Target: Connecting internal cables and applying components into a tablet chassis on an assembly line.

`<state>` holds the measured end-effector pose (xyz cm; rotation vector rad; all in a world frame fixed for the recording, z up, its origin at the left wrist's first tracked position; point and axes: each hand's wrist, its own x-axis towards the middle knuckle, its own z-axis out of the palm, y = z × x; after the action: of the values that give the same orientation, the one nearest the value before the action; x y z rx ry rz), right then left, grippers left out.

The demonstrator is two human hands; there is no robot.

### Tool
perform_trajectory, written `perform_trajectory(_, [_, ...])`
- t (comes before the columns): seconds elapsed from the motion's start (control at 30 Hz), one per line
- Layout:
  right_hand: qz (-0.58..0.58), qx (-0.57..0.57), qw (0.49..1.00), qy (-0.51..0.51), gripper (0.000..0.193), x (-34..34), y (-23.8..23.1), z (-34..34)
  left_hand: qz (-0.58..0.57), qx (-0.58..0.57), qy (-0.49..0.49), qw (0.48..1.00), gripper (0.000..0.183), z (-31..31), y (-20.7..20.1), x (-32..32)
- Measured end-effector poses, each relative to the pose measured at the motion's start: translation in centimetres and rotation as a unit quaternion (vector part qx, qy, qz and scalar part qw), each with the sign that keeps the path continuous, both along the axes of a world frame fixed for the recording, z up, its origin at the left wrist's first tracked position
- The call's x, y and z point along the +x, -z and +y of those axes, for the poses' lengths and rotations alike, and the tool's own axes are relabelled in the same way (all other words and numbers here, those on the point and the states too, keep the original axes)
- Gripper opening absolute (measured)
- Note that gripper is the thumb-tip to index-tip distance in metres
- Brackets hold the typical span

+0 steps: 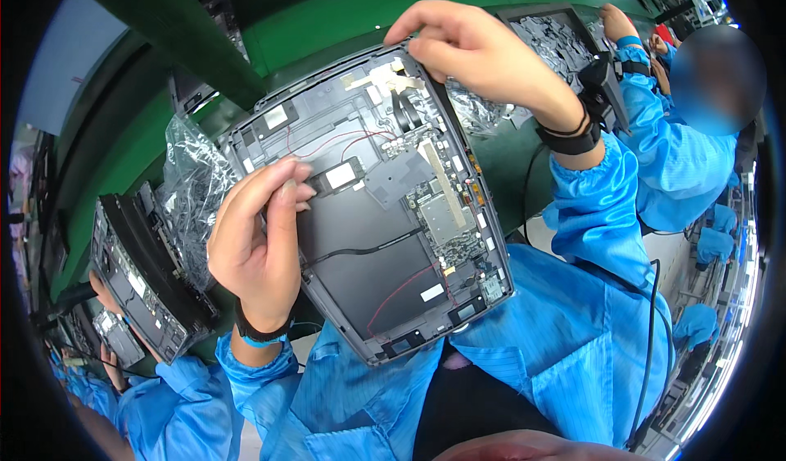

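An opened laptop base [372, 223] lies tilted in front of me, its inside facing up. It shows a green circuit board [446, 215], a black cable [368, 248], thin red wires and a small dark part with a white label [340, 176]. My right hand [483, 56] grips the far right corner of the case, fingers curled over its edge. Over the left part of the case, my left hand [262, 236] is closed, thumb and fingertips pressed together beside the labelled part. Whatever those fingertips hold, if anything, is too small to make out.
Crumpled clear plastic [192, 191] sits left of the case, beside another opened laptop base [143, 285]. A tray of small dark parts [553, 39] stands at the far right. Co-workers in blue sleeves [684, 166] work on both sides. A dark green beam [176, 31] crosses the upper left.
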<state>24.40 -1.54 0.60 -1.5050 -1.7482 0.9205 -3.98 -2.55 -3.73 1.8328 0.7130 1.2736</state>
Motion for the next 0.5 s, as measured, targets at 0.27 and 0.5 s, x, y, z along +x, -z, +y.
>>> perform_trajectory(0.27, [0.029, 0.218, 0.976, 0.003, 0.011, -4.3, -2.1, -4.2, 0.002, -0.126, 0.052, 0.991, 0.041, -0.2, -4.4, 1.2])
perform_trajectory(0.5, [-0.025, 0.313, 0.949, -0.028, 0.015, -5.9, -3.0, -4.5, 0.050, -0.160, 0.077, 0.983, 0.043, -0.3, -7.3, 2.8])
